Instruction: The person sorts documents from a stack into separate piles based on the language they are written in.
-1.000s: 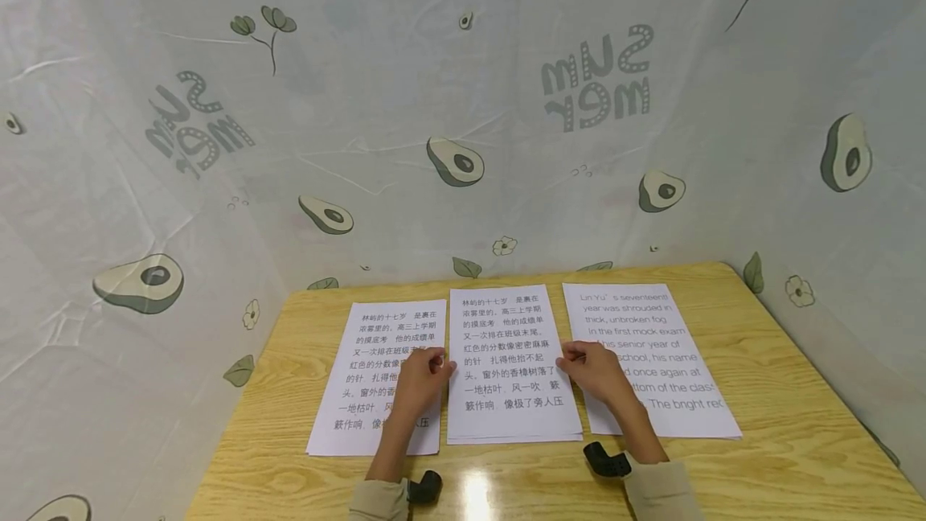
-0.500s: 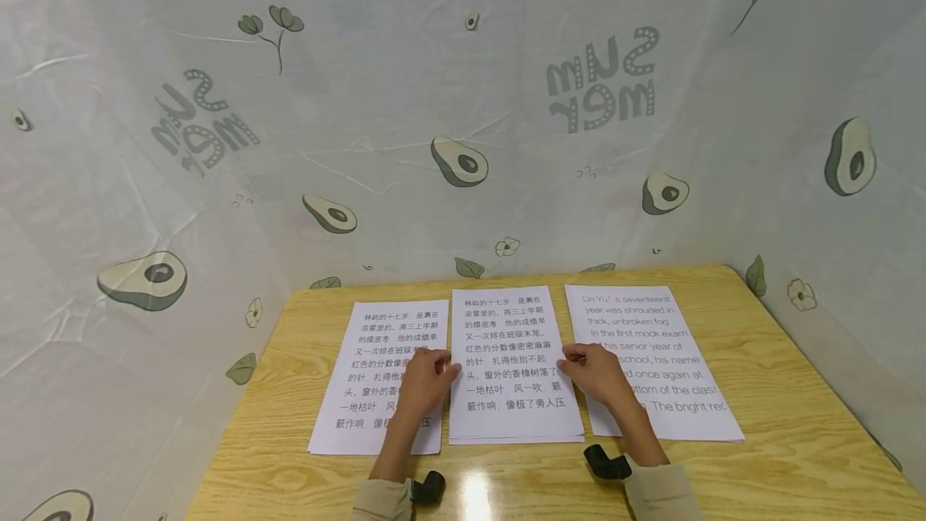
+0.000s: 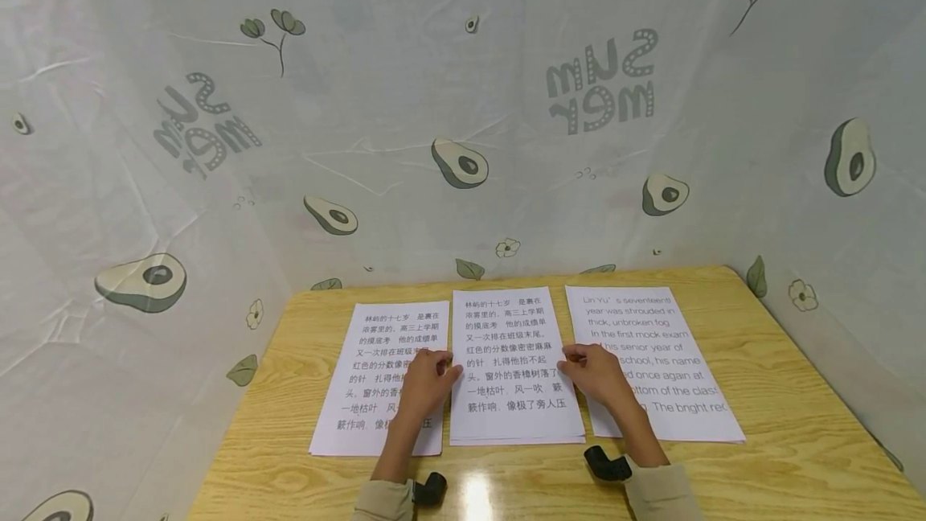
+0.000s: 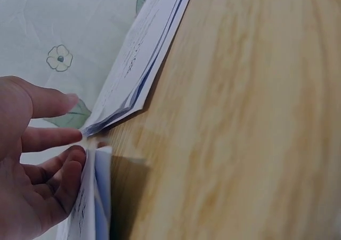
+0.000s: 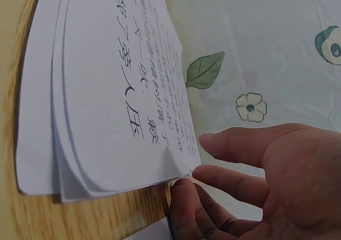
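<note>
Three stacks of white printed paper lie side by side: a left stack point(image 3: 347, 441), a middle stack point(image 3: 514, 426) and a right stack point(image 3: 694, 424). My left hand point(image 3: 425, 383) is over the left stack, its index fingertip right at the middle stack's left edge. Over the right stack, my right hand point(image 3: 597, 373) has its index fingertip at the opposite edge. In both wrist views the thumbs stand apart from the index fingers and the remaining fingers bend. Sheets at the corner of the middle stack point(image 5: 106, 144) look slightly fanned in the right wrist view.
The stacks lie on a wood-grain table point(image 3: 788, 392). Behind and beside it hangs a pale curtain point(image 3: 376, 103) printed with avocados, leaves and flowers. A black wrist mount point(image 3: 430, 489) sits by the left cuff, and another black mount point(image 3: 608, 463) by the right.
The head view has shifted slightly. Both hands keep nearly the same place at the middle stack's edges, and the stacks look unchanged.
</note>
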Demonstrator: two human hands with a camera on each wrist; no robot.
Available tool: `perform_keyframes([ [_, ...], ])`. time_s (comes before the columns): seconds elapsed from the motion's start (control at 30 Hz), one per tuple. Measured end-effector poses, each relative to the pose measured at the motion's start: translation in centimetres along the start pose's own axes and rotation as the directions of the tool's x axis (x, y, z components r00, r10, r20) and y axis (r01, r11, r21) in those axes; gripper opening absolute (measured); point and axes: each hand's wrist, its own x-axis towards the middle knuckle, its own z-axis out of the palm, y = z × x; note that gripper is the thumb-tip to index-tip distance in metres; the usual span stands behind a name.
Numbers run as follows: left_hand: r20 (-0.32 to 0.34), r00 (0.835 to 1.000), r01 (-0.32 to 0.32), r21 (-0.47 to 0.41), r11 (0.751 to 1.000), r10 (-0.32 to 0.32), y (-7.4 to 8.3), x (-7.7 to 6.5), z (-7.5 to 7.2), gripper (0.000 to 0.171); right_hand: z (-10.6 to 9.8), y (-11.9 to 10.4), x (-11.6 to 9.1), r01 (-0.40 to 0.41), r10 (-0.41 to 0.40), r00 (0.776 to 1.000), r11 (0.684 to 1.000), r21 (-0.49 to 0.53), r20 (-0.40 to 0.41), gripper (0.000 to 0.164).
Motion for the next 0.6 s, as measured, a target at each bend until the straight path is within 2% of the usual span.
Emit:
perform_keyframes([
  [0.13, 0.006, 1.000, 0.004, -0.023, 1.000, -0.004, 0.02, 0.12, -0.11, 0.039, -0.01, 0.01, 0.06, 0.007, -0.007, 1.000, 1.000, 0.006, 0.007, 0.044],
  [0.37, 0.018, 1.000, -0.024, -0.073, 0.997, 0.025, 0.23, -0.09, -0.48, 0.038, -0.15, -0.22, -0.12, 0.045, -0.045, 0.999, 0.997, 0.059, 0.005, 0.041],
  [0.6, 0.017, 0.998, -0.053, -0.121, 0.991, 0.056, 0.72, -0.15, -0.40, 0.039, -0.25, -0.52, -0.07, 0.027, -0.030, 0.999, 0.993, 0.114, 0.022, 0.046],
])
